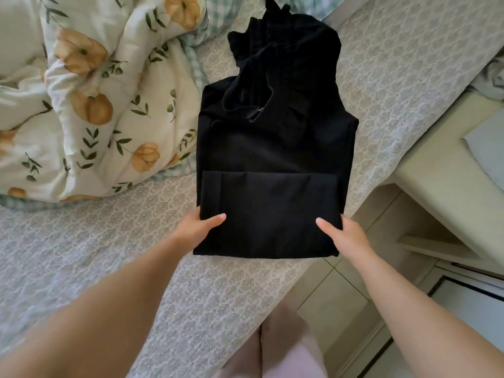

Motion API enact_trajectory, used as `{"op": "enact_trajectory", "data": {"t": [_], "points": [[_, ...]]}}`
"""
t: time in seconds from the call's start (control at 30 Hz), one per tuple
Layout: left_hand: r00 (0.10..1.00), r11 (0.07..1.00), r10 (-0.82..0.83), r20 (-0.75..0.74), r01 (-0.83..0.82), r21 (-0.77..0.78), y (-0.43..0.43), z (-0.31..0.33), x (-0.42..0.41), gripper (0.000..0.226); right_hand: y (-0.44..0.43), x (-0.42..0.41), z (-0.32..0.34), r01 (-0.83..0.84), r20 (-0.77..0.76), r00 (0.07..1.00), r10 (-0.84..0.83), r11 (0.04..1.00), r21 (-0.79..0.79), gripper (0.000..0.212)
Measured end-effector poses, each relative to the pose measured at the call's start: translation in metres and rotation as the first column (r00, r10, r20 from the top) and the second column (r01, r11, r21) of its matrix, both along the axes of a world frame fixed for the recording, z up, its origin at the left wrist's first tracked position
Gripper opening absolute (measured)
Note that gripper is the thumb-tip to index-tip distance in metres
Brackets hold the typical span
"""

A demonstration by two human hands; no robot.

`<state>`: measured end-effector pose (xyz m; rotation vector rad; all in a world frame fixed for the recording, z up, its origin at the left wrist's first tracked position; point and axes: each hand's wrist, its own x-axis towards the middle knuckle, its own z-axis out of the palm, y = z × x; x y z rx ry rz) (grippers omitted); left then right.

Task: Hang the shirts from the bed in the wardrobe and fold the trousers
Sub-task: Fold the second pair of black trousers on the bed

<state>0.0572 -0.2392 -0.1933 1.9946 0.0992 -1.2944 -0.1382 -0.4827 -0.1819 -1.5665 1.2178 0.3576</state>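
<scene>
Black trousers lie on the bed, partly folded, with the waistband end bunched at the far side. The near folded end forms a flat rectangle. My left hand grips its left edge, thumb on top and fingers underneath. My right hand grips the right edge the same way. The fingers of both hands are hidden under the cloth.
A rumpled floral duvet fills the bed's left side. A cream bedside table with an open shelf stands at the right, close to the bed's edge. Tiled floor lies below it. My legs in pink stand at the bed.
</scene>
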Motion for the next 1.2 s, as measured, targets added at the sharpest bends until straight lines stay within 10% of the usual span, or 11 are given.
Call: {"op": "enact_trajectory", "data": {"t": [0.37, 0.57, 0.73, 0.9, 1.2], "points": [[0.864, 0.865, -0.393, 0.314, 0.230, 0.446, 0.010, -0.005, -0.041, 0.038, 0.029, -0.026, -0.017, -0.165, -0.250, 0.964, 0.091, 0.941, -0.294, 0.042], [0.903, 0.873, 0.043, 0.427, -0.242, 0.424, 0.009, -0.008, -0.048, 0.071, 0.035, -0.024, -0.020, 0.029, -0.224, 0.964, -0.144, 0.893, -0.450, 0.049], [0.954, 0.890, 0.122, 0.276, -0.228, 0.396, -0.010, -0.008, -0.030, 0.047, 0.011, -0.011, -0.018, 0.364, -0.190, 0.911, -0.366, 0.930, -0.045, 0.058], [0.929, 0.953, 0.022, 0.370, -0.132, 0.274, -0.011, 0.000, -0.035, 0.032, 0.018, -0.012, -0.012, 0.054, -0.227, 0.966, -0.126, 0.952, -0.301, 0.043], [0.975, 0.833, -0.021, 0.221, -0.105, 0.542, 0.019, 0.012, -0.050, 0.044, 0.040, -0.028, 0.001, 0.067, -0.440, 0.888, -0.132, 0.985, -0.159, 0.048]]}}
